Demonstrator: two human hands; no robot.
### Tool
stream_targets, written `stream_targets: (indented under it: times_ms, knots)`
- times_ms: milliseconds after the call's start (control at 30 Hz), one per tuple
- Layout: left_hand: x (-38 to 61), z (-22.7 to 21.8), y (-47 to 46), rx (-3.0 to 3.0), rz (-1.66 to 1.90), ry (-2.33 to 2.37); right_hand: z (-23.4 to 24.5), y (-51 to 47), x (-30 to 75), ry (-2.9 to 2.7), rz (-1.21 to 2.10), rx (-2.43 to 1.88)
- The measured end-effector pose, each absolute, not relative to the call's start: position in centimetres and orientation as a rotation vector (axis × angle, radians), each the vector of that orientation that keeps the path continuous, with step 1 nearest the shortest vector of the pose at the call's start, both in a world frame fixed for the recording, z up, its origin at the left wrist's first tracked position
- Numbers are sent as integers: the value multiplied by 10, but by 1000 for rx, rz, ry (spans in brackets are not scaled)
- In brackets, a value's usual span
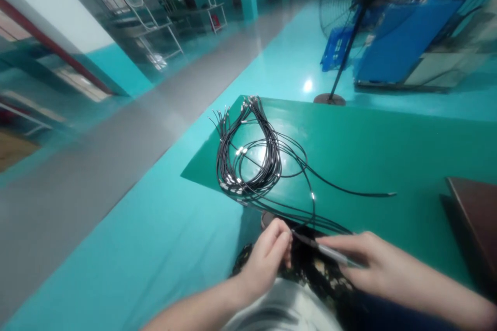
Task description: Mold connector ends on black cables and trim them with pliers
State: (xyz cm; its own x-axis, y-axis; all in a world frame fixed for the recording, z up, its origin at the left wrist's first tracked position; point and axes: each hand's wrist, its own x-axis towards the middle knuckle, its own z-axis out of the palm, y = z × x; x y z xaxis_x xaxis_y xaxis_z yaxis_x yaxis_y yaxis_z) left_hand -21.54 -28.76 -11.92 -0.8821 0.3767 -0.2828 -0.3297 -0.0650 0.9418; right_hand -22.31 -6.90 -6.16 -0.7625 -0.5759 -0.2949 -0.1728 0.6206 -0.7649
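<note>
A bundle of thin black cables (252, 160) with small metal ends lies looped on the green table (368, 145). Several strands run from it to the table's near edge. My left hand (267, 256) is closed in a pinch at that edge, fingertips on a cable end. My right hand (365, 261) is closed around a slim grey metal tool (330, 252) whose tip points at my left fingertips. One loose cable (349, 191) trails off to the right.
A dark brown box (476, 217) sits at the table's right edge. A standing fan (349, 26) and a blue machine (407, 36) are behind the table. Teal floor and a grey aisle (116, 155) lie to the left, metal racks (155, 15) beyond.
</note>
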Motion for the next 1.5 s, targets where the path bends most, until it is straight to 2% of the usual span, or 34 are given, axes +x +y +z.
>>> stream_targets:
  times_ms: [133,267,433,700,867,1100,1367,1500]
  knots:
    - [-214,-118,-288,57,1938,1746,-73,-65,-208,2729,-646,-768]
    - [-212,-118,-292,192,1734,1980,-75,-69,-201,3084,-236,-1051]
    - [-211,-119,-295,290,1561,2211,-68,-77,-202,3179,22,-1128]
    - [-208,-120,-296,291,1629,2081,-65,-74,-196,3201,54,-1177]
    - [-208,-119,-295,382,1536,2167,-70,-74,-190,3207,24,-1111]
    - [-206,-118,-295,390,1517,2187,-73,-78,-177,3193,220,-1175]
    - [-200,-137,-279,-138,1988,1398,-93,-75,-167,3160,107,-1117]
    - [-201,-146,-273,-183,2059,1384,-99,-75,-166,3125,30,-1078]
